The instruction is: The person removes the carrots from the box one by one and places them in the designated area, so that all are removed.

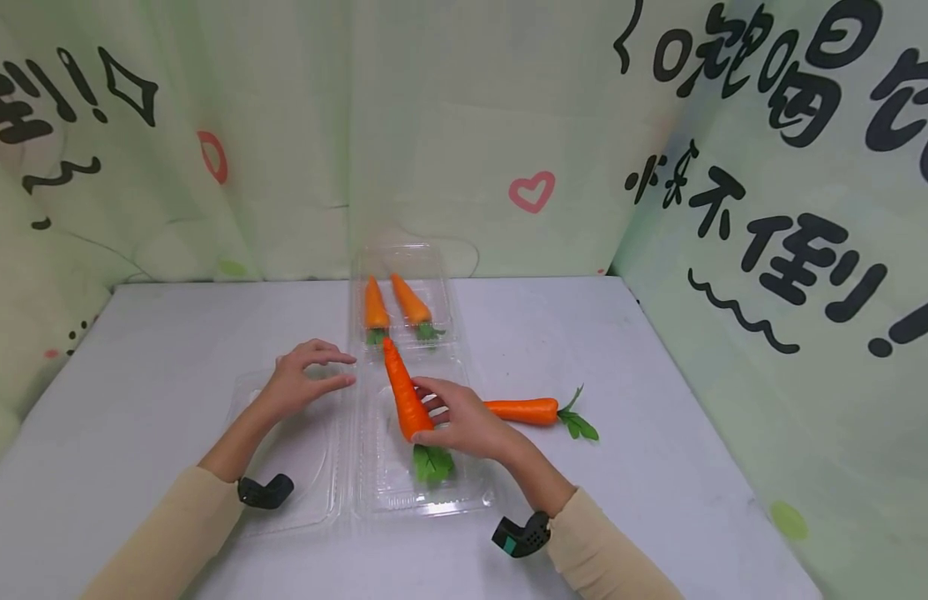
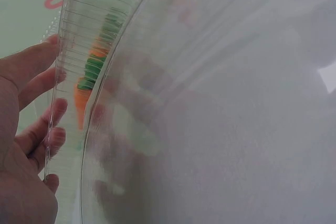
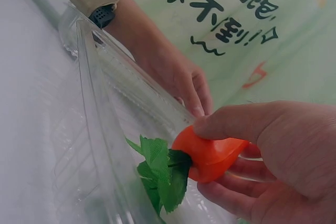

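Observation:
My right hand [image 1: 464, 415] grips an orange carrot [image 1: 406, 387] with a green leafy top, thumb near the leaf end and fingers round its far side. The carrot is tilted over the open clear plastic box [image 1: 374, 492], its tip pointing away. In the right wrist view the carrot's leaves [image 3: 163, 171] hang close beside the clear plastic wall. My left hand [image 1: 302, 379] is at the box's left side, thumb and fingers apart and relaxed. Its fingertips [image 2: 59, 111] overlap the clear ribbed wall [image 2: 73, 51] in the left wrist view.
A second clear box [image 1: 359, 300] stands behind, with two small carrots, one on the left [image 1: 375, 304] and one on the right [image 1: 410, 302]. Another carrot [image 1: 527, 411] lies on the white table [image 1: 621, 500] right of my hand. The clear lid [image 1: 299, 500] lies folded out left. Printed curtains [image 1: 471, 125] surround the table.

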Demonstrator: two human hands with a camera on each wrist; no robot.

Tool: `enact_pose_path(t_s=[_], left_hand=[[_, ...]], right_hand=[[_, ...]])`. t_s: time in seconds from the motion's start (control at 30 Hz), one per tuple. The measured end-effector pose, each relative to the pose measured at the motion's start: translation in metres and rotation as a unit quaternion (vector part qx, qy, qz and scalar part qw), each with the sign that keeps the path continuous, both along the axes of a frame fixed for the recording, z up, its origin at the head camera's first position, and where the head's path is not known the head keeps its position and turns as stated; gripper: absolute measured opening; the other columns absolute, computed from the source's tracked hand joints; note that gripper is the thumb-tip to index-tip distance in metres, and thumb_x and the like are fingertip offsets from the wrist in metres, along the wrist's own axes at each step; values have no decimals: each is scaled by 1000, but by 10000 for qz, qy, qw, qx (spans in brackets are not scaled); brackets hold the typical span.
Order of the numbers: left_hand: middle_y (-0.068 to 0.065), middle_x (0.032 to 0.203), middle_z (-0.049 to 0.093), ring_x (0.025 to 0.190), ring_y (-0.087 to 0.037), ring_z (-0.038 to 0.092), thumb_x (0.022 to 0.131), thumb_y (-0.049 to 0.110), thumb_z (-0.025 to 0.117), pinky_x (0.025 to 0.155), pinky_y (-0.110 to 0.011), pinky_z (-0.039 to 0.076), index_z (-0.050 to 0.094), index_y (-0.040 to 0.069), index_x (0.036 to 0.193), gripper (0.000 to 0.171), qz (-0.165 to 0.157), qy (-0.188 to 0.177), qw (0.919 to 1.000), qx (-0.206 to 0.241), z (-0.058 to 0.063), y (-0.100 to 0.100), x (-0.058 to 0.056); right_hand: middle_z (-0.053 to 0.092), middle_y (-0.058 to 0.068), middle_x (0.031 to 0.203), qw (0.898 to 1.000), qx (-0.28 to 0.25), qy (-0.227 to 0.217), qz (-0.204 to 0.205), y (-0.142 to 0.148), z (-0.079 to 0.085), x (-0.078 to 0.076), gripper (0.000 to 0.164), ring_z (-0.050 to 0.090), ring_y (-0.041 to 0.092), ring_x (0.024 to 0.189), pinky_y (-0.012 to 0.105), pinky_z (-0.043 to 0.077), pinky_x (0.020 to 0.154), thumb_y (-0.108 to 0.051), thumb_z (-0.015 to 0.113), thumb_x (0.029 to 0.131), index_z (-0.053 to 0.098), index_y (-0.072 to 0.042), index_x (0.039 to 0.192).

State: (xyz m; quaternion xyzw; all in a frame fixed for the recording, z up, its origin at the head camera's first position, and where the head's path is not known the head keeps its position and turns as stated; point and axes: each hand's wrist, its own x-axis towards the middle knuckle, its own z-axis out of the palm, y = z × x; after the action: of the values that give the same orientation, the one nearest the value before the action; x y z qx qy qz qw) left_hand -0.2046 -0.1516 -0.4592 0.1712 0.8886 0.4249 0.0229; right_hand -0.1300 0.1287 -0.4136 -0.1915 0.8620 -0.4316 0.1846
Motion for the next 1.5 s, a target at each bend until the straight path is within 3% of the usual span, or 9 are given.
enact_pose_path(t_s=[1.07, 1.5], left_hand=[[-13, 123, 58, 122, -33, 46, 83, 38, 74, 102, -61, 21, 72, 17, 115, 38, 115, -152, 9995, -241, 4, 0, 2], [-12, 122, 58, 122, -32, 46, 83, 38, 74, 101, -59, 21, 72, 17, 115, 38, 115, -138, 9998, -106, 3, -1, 2]], right_hand=[[52, 9, 138, 9983, -304, 295, -402, 4, 7, -1, 73, 58, 25, 114, 38, 53, 93, -14, 74, 84, 38, -9, 147], [53, 10, 136, 9969, -211, 471, -593, 12, 12, -2, 69, 56, 26, 116, 39, 52, 96, -11, 70, 85, 39, -10, 147]])
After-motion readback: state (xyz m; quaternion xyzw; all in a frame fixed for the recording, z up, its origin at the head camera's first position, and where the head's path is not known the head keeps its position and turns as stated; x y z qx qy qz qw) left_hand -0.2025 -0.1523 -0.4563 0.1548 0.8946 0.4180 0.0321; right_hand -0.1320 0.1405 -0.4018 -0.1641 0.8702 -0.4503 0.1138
